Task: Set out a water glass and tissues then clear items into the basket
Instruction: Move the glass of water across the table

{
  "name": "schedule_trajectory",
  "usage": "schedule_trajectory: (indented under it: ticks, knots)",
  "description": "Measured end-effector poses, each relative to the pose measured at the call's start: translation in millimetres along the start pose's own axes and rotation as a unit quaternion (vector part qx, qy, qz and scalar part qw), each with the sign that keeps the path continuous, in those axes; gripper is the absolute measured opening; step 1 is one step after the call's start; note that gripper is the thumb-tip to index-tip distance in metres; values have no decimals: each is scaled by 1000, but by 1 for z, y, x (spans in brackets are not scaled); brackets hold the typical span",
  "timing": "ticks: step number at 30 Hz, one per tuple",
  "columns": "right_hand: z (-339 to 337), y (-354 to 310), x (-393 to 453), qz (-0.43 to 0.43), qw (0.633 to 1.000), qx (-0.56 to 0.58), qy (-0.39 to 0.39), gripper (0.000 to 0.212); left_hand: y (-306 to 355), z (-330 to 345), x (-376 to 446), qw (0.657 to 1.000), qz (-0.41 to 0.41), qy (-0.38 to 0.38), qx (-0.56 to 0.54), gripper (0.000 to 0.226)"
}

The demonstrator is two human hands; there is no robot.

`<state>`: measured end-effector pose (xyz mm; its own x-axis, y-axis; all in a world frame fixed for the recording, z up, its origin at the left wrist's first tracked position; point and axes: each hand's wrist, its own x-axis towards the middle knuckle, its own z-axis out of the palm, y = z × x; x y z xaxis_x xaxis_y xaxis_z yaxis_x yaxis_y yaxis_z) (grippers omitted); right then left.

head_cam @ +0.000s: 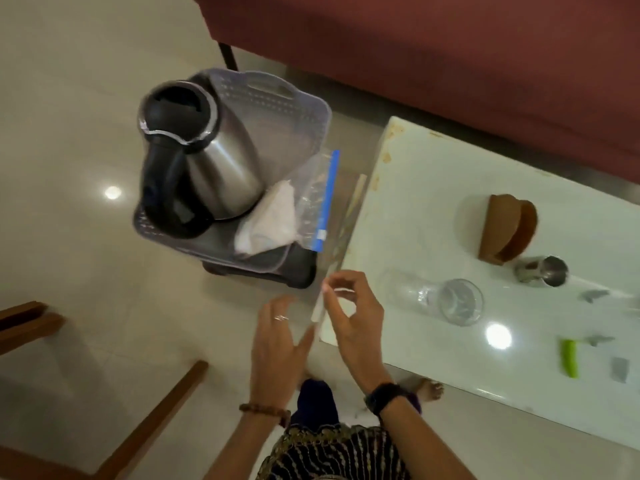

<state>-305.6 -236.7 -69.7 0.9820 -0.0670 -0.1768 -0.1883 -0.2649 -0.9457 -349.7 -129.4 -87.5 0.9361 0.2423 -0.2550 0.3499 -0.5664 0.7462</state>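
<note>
Pinching a thin white strip [317,308] — right hand [353,317], thumb and fingers curled round it, at the white table [433,202]'s near corner | left hand [277,337] beside it, fingers spread, holding nothing | basket [298,109] left of table — kettle [197,161], tissues [268,220], zip bag [320,199] inside | water glass [457,301] on table, near right hand.

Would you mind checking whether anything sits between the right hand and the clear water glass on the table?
Nothing visible does. The right hand, pinching a thin white strip, is at the table's corner, and the water glass stands just beyond it across bare tabletop.
</note>
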Motion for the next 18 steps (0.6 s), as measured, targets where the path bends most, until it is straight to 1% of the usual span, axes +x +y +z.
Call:
schedule_trajectory:
  ticks: [3, 6, 7, 9, 11, 13, 16, 18]
  knots:
    - [-76, 32, -21, 14, 997, -51, 52, 32, 32, 60, -20, 995, 38, -87, -12, 49]
    - [-142, 60, -31, 38, 990, -84, 104, 30, 56, 108, -24, 984, 63, -164, -13, 52]
    - [-163, 69, -31, 48, 987, -95, 119, 32, 64, 123, -22, 980, 67, -186, -14, 53]
    - [-199, 90, -29, 77, 982, -116, 128, 42, 77, 148, -14, 973, 48, -222, -40, 54]
    - [-224, 111, -22, 122, 980, -123, 99, 52, 85, 168, -2, 968, 9, -243, -64, 59]
    - [-242, 132, -11, 157, 980, -115, 40, 70, 91, 186, 12, 963, -10, -266, -52, 70]
    - [-249, 151, 12, 179, 976, -101, -77, 93, 92, 209, 31, 952, 13, -305, -16, 85]
    - [-249, 161, 25, 175, 969, -89, -150, 98, 91, 222, 39, 942, 48, -333, 7, 93]
